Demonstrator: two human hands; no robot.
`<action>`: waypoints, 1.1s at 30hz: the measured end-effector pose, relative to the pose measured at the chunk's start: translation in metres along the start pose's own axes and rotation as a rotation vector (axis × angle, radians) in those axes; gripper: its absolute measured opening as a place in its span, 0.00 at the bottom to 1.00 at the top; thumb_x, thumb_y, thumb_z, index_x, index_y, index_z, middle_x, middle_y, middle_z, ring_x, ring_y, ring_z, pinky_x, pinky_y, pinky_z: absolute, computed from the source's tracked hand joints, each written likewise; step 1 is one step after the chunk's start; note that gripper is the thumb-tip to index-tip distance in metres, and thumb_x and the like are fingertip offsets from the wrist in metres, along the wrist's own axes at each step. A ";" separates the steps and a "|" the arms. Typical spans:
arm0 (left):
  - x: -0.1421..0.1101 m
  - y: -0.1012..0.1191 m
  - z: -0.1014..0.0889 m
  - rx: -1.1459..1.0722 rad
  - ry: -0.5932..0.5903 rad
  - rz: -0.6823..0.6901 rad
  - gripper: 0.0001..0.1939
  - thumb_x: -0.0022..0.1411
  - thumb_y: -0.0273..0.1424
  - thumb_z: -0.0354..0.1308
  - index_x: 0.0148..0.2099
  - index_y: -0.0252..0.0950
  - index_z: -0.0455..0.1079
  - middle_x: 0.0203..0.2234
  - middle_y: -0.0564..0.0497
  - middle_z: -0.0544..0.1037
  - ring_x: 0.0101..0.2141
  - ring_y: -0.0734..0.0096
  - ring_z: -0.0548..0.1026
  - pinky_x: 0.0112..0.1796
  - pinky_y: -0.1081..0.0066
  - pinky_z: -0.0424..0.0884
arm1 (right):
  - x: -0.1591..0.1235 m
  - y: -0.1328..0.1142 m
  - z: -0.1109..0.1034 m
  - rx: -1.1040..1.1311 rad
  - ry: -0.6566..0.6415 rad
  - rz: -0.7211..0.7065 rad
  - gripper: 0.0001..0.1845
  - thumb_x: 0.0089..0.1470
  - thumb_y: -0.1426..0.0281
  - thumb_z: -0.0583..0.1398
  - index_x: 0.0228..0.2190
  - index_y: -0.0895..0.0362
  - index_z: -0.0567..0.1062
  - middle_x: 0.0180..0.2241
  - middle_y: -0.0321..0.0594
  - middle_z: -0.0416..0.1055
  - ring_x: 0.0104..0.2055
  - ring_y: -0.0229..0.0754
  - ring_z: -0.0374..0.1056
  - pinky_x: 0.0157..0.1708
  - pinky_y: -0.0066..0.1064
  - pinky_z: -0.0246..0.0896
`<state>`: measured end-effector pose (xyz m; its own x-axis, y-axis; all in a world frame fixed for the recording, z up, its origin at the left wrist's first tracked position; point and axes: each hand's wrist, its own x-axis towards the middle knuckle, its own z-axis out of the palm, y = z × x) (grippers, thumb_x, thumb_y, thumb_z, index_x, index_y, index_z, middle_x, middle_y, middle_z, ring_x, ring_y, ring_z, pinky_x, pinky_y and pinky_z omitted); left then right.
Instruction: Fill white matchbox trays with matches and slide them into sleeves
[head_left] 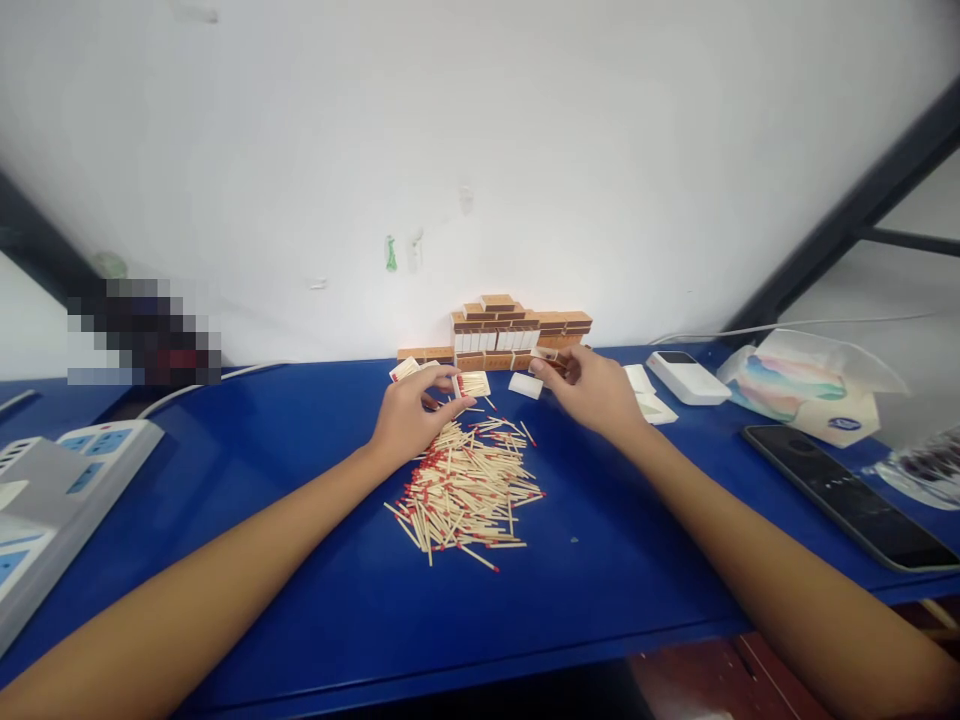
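My left hand (411,410) pinches a small white matchbox tray (474,384) filled with matches, their red heads toward my fingers. In my right hand (592,385), thumb and fingers close on a matchbox sleeve (545,354), its open end partly facing me. Just below that sleeve, a white tray (526,386) lies on the blue table. Another filled tray (405,369) rests behind my left hand, partly hidden. A loose heap of red-headed matches (472,485) spreads over the table between my forearms.
Stacked brown matchboxes (491,325) stand against the wall. To the right are white trays (654,408), a white device (686,377), a tissue pack (806,390) and a phone (847,495). A power strip (82,500) lies at left. The table's front edge (465,672) is nearest me.
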<state>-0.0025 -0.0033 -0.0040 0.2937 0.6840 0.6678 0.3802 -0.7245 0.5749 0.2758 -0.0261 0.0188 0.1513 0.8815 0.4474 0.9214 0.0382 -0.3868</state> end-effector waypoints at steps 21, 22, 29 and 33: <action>-0.004 0.017 0.000 -0.087 0.051 0.031 0.19 0.61 0.37 0.72 0.52 0.38 0.76 0.44 0.48 0.85 0.40 0.66 0.85 0.32 0.74 0.82 | -0.018 -0.022 0.000 0.692 0.050 -0.090 0.19 0.55 0.53 0.68 0.41 0.51 0.74 0.46 0.45 0.76 0.49 0.51 0.74 0.43 0.43 0.74; -0.005 0.020 0.000 -0.099 0.053 0.042 0.19 0.61 0.37 0.72 0.52 0.38 0.76 0.44 0.48 0.85 0.41 0.66 0.85 0.31 0.74 0.82 | -0.021 -0.029 0.001 0.813 0.042 -0.048 0.19 0.54 0.54 0.69 0.40 0.51 0.73 0.46 0.44 0.75 0.48 0.50 0.74 0.42 0.42 0.75; -0.002 0.024 0.000 -0.116 0.054 0.003 0.20 0.59 0.36 0.73 0.52 0.39 0.76 0.39 0.50 0.86 0.38 0.67 0.85 0.30 0.75 0.81 | -0.027 -0.037 0.006 1.005 0.012 0.037 0.20 0.51 0.54 0.71 0.39 0.52 0.76 0.43 0.43 0.77 0.45 0.49 0.76 0.45 0.44 0.77; -0.001 0.028 -0.001 -0.128 0.042 -0.002 0.19 0.59 0.37 0.73 0.51 0.39 0.76 0.39 0.50 0.86 0.38 0.65 0.85 0.29 0.73 0.82 | -0.026 -0.035 0.007 1.134 0.012 0.137 0.18 0.56 0.54 0.68 0.44 0.50 0.77 0.46 0.43 0.79 0.48 0.50 0.78 0.51 0.48 0.76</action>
<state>0.0066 -0.0241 0.0120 0.2547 0.6833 0.6843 0.2650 -0.7299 0.6301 0.2368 -0.0467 0.0155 0.2346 0.9066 0.3508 0.0436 0.3507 -0.9355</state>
